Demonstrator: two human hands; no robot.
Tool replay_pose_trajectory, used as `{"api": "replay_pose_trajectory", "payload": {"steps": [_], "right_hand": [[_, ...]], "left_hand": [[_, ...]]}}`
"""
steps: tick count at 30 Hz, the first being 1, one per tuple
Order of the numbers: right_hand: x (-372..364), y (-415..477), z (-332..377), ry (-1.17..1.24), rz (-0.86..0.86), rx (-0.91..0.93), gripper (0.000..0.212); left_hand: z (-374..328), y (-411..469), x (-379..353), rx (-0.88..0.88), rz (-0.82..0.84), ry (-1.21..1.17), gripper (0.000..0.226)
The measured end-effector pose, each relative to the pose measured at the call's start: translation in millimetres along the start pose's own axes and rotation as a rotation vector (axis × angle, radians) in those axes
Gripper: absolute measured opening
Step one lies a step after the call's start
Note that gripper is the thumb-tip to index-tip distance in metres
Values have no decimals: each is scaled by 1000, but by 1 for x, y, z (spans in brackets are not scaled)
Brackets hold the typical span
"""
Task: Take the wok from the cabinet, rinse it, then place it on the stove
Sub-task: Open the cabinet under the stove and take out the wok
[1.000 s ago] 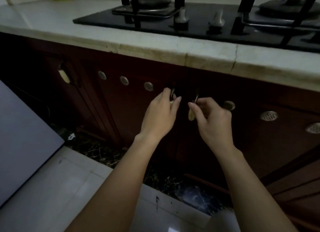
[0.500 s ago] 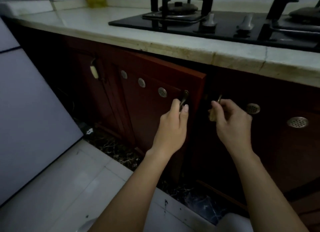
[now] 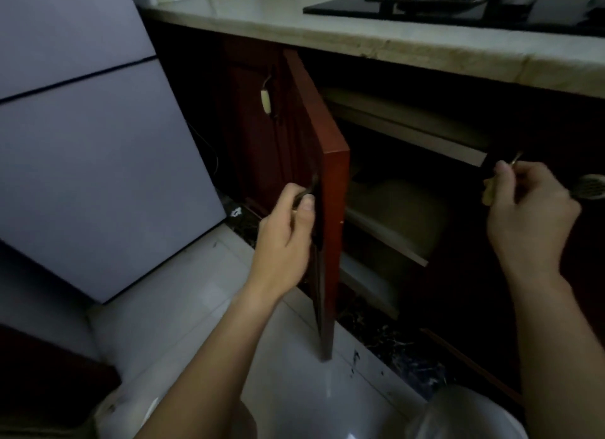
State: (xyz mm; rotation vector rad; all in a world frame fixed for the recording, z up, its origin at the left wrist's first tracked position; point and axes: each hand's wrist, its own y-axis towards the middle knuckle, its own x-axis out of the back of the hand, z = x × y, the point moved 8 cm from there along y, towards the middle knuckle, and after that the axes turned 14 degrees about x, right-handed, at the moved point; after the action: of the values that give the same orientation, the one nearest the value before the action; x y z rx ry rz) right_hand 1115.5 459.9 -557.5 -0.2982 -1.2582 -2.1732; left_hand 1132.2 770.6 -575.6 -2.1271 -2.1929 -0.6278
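Note:
The dark red cabinet under the counter stands with both doors pulled out. My left hand point(image 3: 288, 222) grips the handle of the left door point(image 3: 330, 190), which is swung wide, edge toward me. My right hand point(image 3: 530, 216) grips the handle of the right door point(image 3: 586, 275), which has swung out to the right. Between the doors the dim inside shows shelves point(image 3: 386, 239) and a pale rounded shape point(image 3: 402, 209); I cannot tell whether it is the wok. The black stove point(image 3: 458, 10) sits on the counter above.
A pale stone counter point(image 3: 360, 36) overhangs the cabinet. A tall grey fridge point(image 3: 91, 144) stands close on the left. Another closed cabinet door with a cream handle point(image 3: 265, 100) lies left of the open one. White floor tiles point(image 3: 288, 373) are below.
Both doors have swung from closed to open, my hands pulling the handles apart. The view has shifted down and left, revealing the cabinet's interior.

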Motion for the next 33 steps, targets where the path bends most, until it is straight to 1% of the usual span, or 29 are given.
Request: {"api": "replay_pose_trajectory", "payload": {"steps": [4,6,7,8,9,11,12,14,15,19,21,26,30,33], "right_hand": [[7,-10,-3,24,-110,-45,35],[8,-17,15,43,-155,38,36],[3,-21,31,63,-128,120,36],[-9,-25,52,139,-45,204,36],[-26,-31,74,270,101,252,39],[-58,-51,118,593,428,274,52],[-68,-59,135,733,514,282,57],[-78,-66,155,919,563,296,65],[-81,-68,160,957,577,301,68],[-94,-75,175,949,650,328,72],[-99,-78,183,925,661,359,72],[-112,-84,211,865,659,431,74],[-123,-92,236,850,636,461,72],[-135,-99,255,773,617,526,68]], "left_hand": [[4,-2,6,31,27,-58,37],[3,-1,4,43,57,-114,43],[4,-1,4,45,61,-130,46],[5,0,5,46,57,-138,48],[5,0,7,44,52,-144,48],[7,0,9,35,52,-151,48],[7,0,11,28,51,-150,50],[7,1,16,12,46,-141,55],[8,1,19,10,42,-141,57],[17,2,38,11,2,-146,51],[20,1,50,5,-20,-145,47],[30,-2,83,-6,-101,-107,58],[38,-4,109,1,-185,-135,56],[47,-4,126,14,-233,-134,58]]}}
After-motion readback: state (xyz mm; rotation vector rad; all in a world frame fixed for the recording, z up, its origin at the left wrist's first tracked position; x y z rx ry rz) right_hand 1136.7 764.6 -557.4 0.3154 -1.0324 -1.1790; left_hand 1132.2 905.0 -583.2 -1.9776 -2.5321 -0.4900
